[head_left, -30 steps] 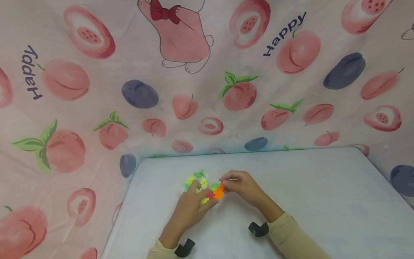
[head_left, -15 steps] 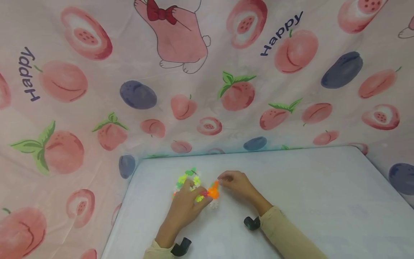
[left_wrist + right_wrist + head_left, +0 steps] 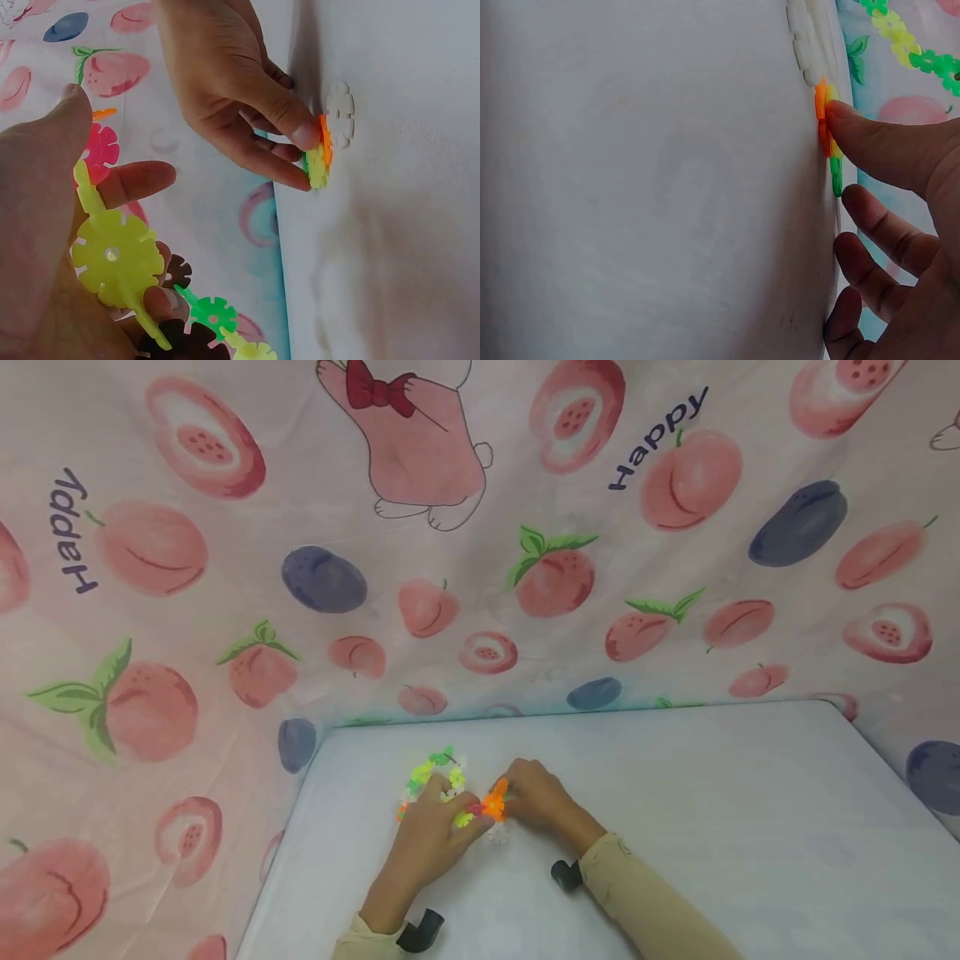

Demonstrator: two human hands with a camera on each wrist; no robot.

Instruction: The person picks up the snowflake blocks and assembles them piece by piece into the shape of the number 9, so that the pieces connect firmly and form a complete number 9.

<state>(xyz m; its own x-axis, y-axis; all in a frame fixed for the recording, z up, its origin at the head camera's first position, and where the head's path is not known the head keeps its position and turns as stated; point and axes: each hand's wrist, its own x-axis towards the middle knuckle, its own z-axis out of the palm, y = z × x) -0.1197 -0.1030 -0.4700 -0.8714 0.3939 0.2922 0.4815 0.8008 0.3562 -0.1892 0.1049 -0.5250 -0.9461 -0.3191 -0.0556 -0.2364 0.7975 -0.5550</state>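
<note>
My left hand (image 3: 431,843) holds a chain of linked, notched plastic discs; a yellow disc (image 3: 118,251) lies across its fingers. Above that sits a pink disc (image 3: 101,152), and lower down come dark and green discs (image 3: 214,315). At the chain's end in the head view is an orange disc (image 3: 493,806). My right hand (image 3: 542,795) reaches down to loose discs on the table. Its thumb touches a yellow disc (image 3: 832,142) lying against an orange one, and its index fingertip is at a green disc (image 3: 836,176).
Beside the loose discs a white disc (image 3: 341,112) lies on the white table (image 3: 712,827). Behind the table hangs a pink cloth (image 3: 465,560) printed with peaches. A dark curved device (image 3: 422,932) shows at the left wrist, another (image 3: 566,875) at the right.
The left hand and its chain have shifted slightly left. My right hand has left the orange disc at the chain's end and moved left, lower behind it, to the loose discs.
</note>
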